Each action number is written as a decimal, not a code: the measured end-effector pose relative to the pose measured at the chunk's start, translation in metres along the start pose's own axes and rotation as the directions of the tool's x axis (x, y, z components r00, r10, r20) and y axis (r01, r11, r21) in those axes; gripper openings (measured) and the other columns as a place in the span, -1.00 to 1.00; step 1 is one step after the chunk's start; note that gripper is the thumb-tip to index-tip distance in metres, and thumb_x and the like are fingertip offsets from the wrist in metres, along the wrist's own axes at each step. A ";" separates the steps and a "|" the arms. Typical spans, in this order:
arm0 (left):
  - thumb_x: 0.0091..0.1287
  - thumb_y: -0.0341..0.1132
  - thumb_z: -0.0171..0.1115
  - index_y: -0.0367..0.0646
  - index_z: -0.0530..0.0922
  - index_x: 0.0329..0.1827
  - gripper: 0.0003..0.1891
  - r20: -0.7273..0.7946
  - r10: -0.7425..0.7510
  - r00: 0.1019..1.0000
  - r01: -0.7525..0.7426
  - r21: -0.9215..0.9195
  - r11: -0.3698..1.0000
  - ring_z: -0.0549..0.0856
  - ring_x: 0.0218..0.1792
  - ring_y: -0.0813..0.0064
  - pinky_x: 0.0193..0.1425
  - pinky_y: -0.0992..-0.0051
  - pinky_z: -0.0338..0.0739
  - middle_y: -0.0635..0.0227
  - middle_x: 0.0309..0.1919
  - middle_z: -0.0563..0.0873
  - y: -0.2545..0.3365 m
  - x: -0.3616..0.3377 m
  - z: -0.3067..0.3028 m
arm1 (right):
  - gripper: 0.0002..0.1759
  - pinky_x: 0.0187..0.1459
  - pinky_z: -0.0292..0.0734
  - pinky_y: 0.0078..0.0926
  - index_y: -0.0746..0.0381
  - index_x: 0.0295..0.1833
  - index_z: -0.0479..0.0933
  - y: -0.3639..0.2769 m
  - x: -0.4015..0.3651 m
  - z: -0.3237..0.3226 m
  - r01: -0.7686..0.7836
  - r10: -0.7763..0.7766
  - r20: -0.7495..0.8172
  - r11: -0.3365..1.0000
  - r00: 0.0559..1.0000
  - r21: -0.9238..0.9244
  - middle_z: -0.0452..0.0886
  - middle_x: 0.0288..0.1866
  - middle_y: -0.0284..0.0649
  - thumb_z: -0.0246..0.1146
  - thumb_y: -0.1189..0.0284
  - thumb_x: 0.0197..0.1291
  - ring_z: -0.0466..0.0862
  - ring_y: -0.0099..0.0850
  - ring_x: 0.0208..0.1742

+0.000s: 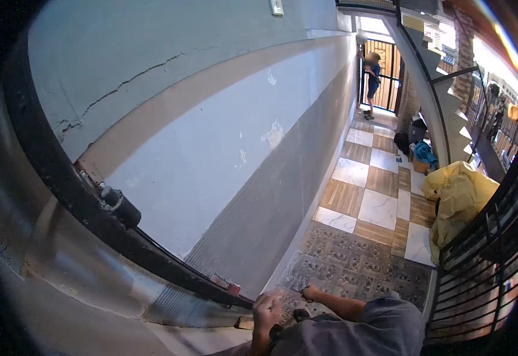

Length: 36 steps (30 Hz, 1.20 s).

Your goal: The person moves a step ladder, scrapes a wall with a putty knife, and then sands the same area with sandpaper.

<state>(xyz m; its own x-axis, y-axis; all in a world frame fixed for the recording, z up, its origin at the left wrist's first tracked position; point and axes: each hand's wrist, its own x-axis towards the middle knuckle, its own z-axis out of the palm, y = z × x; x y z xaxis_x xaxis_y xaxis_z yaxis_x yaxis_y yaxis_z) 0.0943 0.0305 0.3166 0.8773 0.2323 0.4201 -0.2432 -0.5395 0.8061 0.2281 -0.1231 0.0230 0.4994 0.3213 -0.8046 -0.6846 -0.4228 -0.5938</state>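
- The left hand (266,314) sits at 6 o'clock in the view. It is clenched into a fist with the knuckles up, and its forearm drops straight to the bottom edge.
- The fist is just beside the low end of the black gate frame (93,216). I cannot tell what it grips, if anything.
- A small dark object (300,314) lies just at 3 o'clock of that fist. It is too blurred to name.
- The right hand (311,292) is slightly higher, at 1 o'clock of the left one. Its bare forearm stretches out nearly level from a grey garment (377,326) at 5 o'clock.
- This hand is low over the patterned floor tiles (359,261) with the fingers curled down. Whether it is closed on something cannot be told.
- The gate frame sweeps from 9 o'clock down to the hands and carries a dark hinge barrel (121,207). A small reddish piece (233,289) sits near its foot.
- A grey wall (199,118) with a long crack runs from 11 o'clock towards 1 o'clock.
- Checkered tiles (377,178) lead off towards 1 o'clock, where another person (373,74) stands at a barred door (389,71).
- A yellow cover (460,196) lies at 3 o'clock beside a black railing (484,273). A staircase (437,53) rises above it at 2 o'clock.
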 end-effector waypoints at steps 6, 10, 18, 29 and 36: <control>0.07 -0.56 0.09 -0.21 0.58 -0.29 -0.83 -0.289 0.183 0.940 -0.154 0.120 0.981 0.64 -0.38 0.23 -0.28 0.35 0.52 0.20 -0.44 0.65 -0.021 -0.023 -0.023 | -0.84 -0.67 0.33 -0.39 0.29 -0.41 0.36 -0.059 -0.049 0.021 0.067 -0.219 0.087 0.609 0.972 0.790 0.44 -0.58 -0.14 0.09 0.44 0.16 0.44 -0.36 -0.68; 0.03 -0.54 0.11 -0.17 0.58 -0.26 -0.79 -0.388 0.306 0.869 -0.214 0.261 0.941 0.60 -0.49 0.28 -0.42 0.41 0.47 0.25 -0.49 0.61 -0.029 -0.030 -0.032 | -0.90 -0.66 0.33 -0.47 0.24 -0.31 0.31 -0.150 -0.171 0.036 0.563 -0.463 -0.326 0.607 0.824 0.560 0.41 -0.56 -0.22 0.06 0.45 0.19 0.42 -0.41 -0.68; 0.10 -0.44 0.12 -0.24 0.56 -0.24 -0.82 -0.496 0.253 0.830 -0.055 0.379 0.924 0.52 -0.43 0.28 -0.39 0.38 0.43 0.20 -0.45 0.56 0.007 -0.034 -0.071 | -0.84 -0.53 0.41 -0.53 0.25 -0.12 0.24 -0.208 -0.262 0.040 0.829 -0.804 -0.358 0.272 0.474 0.489 0.43 -0.45 -0.24 0.02 0.46 0.24 0.50 -0.46 -0.53; 0.28 -0.32 0.03 -0.28 0.49 -0.09 -0.76 -0.567 0.179 0.804 0.146 0.479 0.866 0.44 -0.06 0.18 0.11 0.17 0.25 0.14 -0.15 0.51 0.009 -0.033 -0.093 | -0.82 -0.34 0.41 -0.46 0.22 -0.12 0.25 -0.200 -0.247 0.080 -0.083 -0.864 0.251 0.239 0.436 0.967 0.40 -0.34 -0.27 0.06 0.40 0.25 0.44 -0.45 -0.35; 0.19 -0.33 0.09 -0.25 0.54 -0.31 -0.84 -0.460 0.155 0.874 -0.075 0.187 0.979 0.53 -0.43 0.20 -0.31 0.32 0.42 0.16 -0.43 0.55 -0.025 -0.044 -0.085 | -0.70 -0.15 0.41 -0.44 0.35 -0.08 0.39 -0.180 -0.287 0.137 0.401 -0.764 0.311 0.584 0.565 0.706 0.49 -0.11 -0.20 0.13 0.35 0.19 0.48 -0.43 -0.19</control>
<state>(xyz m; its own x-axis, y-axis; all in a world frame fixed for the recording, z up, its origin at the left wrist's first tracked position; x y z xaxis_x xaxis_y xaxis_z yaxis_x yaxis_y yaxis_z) 0.0267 0.1026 0.3139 0.5391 0.4914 0.6840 -0.2267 -0.6975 0.6798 0.1349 -0.0236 0.3621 0.6402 0.7682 0.0023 -0.5742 0.4805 -0.6629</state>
